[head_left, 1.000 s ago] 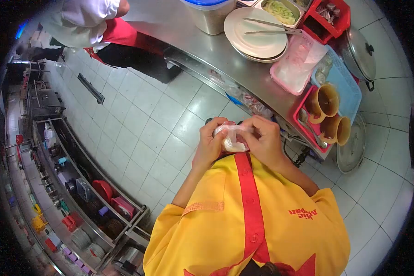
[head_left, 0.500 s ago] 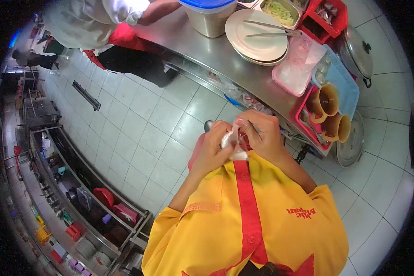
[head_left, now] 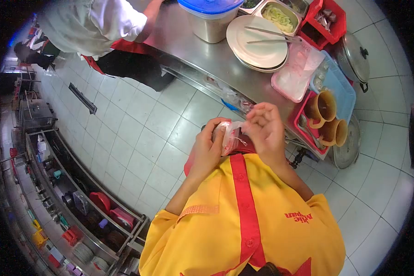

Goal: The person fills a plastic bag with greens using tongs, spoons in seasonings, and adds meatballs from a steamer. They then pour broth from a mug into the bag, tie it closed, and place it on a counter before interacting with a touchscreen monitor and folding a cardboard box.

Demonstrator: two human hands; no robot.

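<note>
Close in front of my yellow shirt, my left hand (head_left: 209,143) is closed around a small clear plastic bag (head_left: 227,138) with whitish and reddish tints. Its contents are hard to make out. On the other side, my right hand (head_left: 265,131) has curled fingers, and its thumb and fingertips meet the bag's stretched upper edge. A thin loose strand hangs from the bag between the hands.
A steel counter (head_left: 179,34) holds a blue-lidded container (head_left: 211,20), white plates (head_left: 256,43) with tongs, a pink tray (head_left: 292,83), a blue tray (head_left: 342,87) and brown mugs (head_left: 321,108). A co-worker (head_left: 106,32) stands at left; shelves (head_left: 78,198) hold kitchenware.
My hands have moved apart from a close pinch. My right hand has lifted and turned, its fingers more visible. More of the bag shows in my left hand.
</note>
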